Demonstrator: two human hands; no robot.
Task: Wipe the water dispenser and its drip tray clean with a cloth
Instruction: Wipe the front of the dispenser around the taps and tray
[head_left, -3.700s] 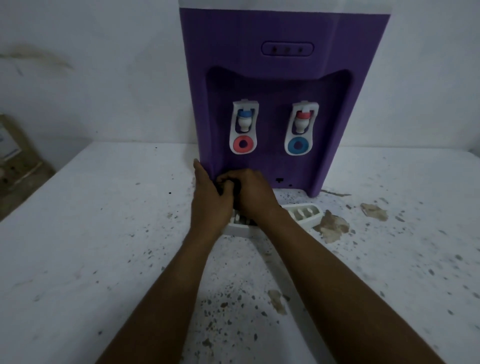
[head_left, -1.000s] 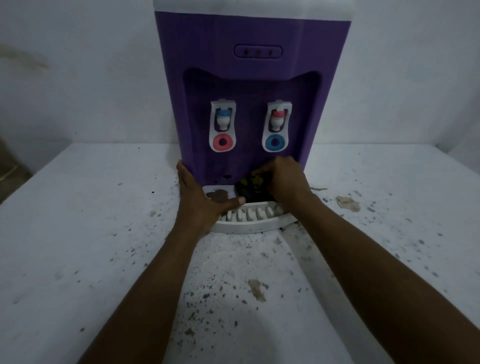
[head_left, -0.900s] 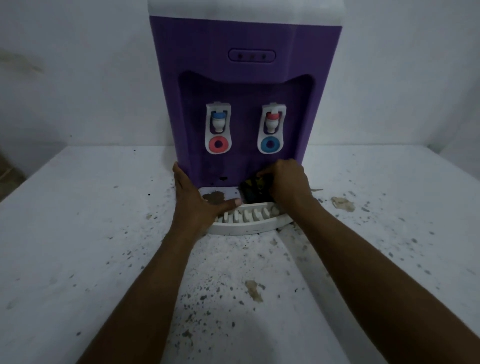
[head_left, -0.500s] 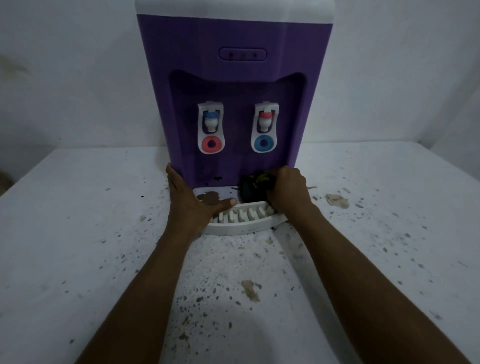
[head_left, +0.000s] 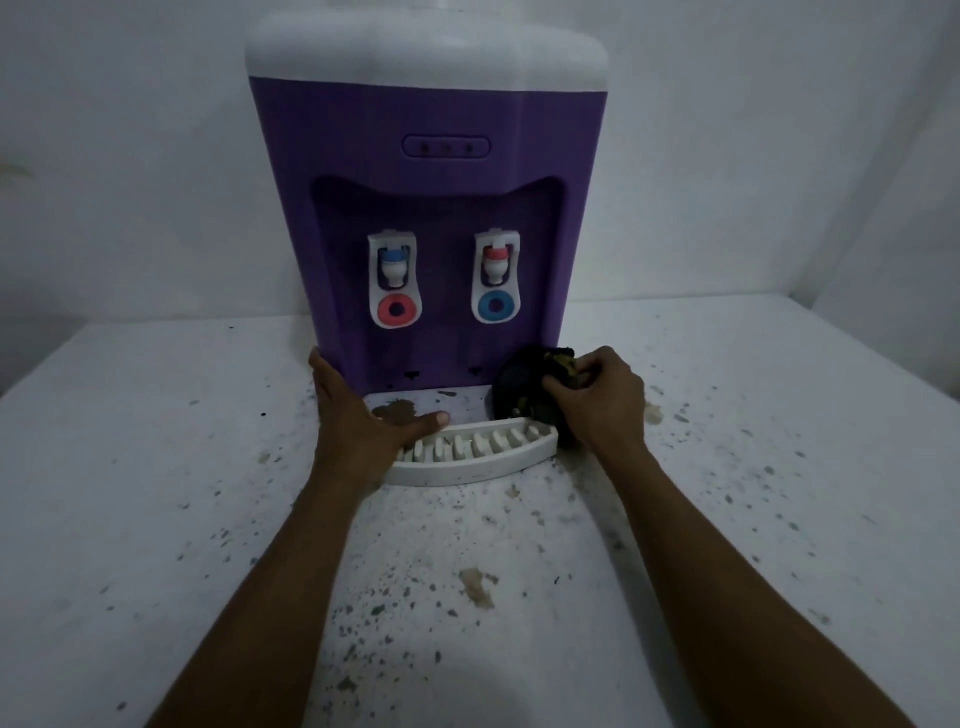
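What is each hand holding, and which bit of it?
The right hand grips the dark cloth by its bunched right part, at the right end of the drip tray. The left hand holds nothing; it rests flat on the tray's left end.

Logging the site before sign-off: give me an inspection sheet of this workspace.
Surface: white table, speckled with dark flecks.
Job's things: purple water dispenser upright; white drip tray at its foot, brown stain at its left end; dark cloth on the tray's right end.
Clutter: brownish debris patch in front of the tray.
Hands: left hand rests flat on tray's left end; right hand grips the cloth.
Cables: nothing seen.
Surroundings: plain white wall.
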